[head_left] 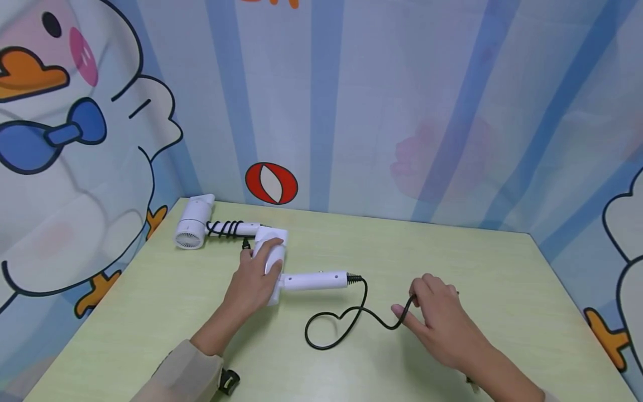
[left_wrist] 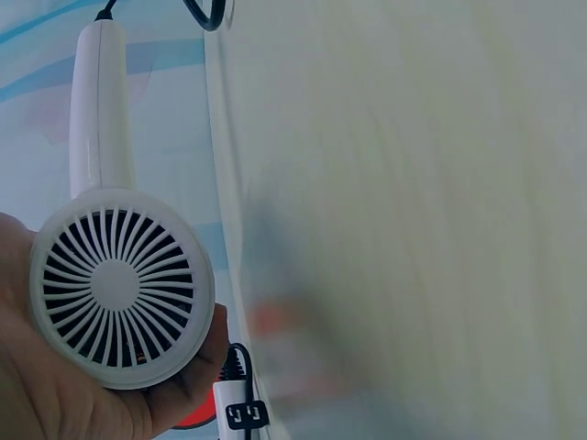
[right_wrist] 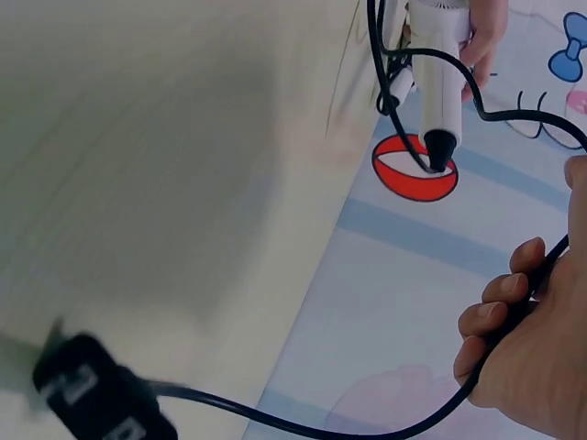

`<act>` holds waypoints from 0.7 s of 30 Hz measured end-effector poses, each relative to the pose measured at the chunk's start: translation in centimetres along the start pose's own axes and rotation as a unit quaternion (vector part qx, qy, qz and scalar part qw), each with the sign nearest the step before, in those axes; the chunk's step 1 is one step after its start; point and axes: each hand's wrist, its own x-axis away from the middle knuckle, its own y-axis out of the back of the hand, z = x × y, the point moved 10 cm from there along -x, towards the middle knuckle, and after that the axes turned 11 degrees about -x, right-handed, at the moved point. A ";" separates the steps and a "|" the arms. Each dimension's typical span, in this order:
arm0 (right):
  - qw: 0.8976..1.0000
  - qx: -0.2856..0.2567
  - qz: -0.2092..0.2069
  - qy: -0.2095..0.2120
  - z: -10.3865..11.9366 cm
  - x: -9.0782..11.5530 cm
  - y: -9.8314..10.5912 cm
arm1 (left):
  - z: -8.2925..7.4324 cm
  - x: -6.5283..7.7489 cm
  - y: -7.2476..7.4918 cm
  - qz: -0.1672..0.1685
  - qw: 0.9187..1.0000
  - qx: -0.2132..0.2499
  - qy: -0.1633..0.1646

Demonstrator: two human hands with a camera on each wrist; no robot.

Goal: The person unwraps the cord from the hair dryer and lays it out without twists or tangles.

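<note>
My left hand (head_left: 251, 287) grips the head of a white hair dryer (head_left: 315, 281), whose handle points right above the table. In the left wrist view, fingers and palm curl round the dryer's head beside its round grille (left_wrist: 116, 285). A black cord (head_left: 329, 314) leaves the handle end and makes a loop. My right hand (head_left: 444, 321) holds this cord, with the fingers curled round it in the right wrist view. From that hand the cord runs on to a black plug (right_wrist: 101, 394), partly cut off and blurred.
Behind my left hand, a second white hair dryer (head_left: 193, 223) lies at the table's back left, its handle wrapped in black cord (head_left: 227, 228). The pale table (head_left: 402, 245) ends at a printed cloth backdrop (head_left: 361, 111) at the back and sides.
</note>
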 end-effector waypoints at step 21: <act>0.995 -0.097 -0.036 -0.002 -7.3 -1.0 4.3 | 1.1 -0.3 0.2 0.009 1.000 0.004 0.013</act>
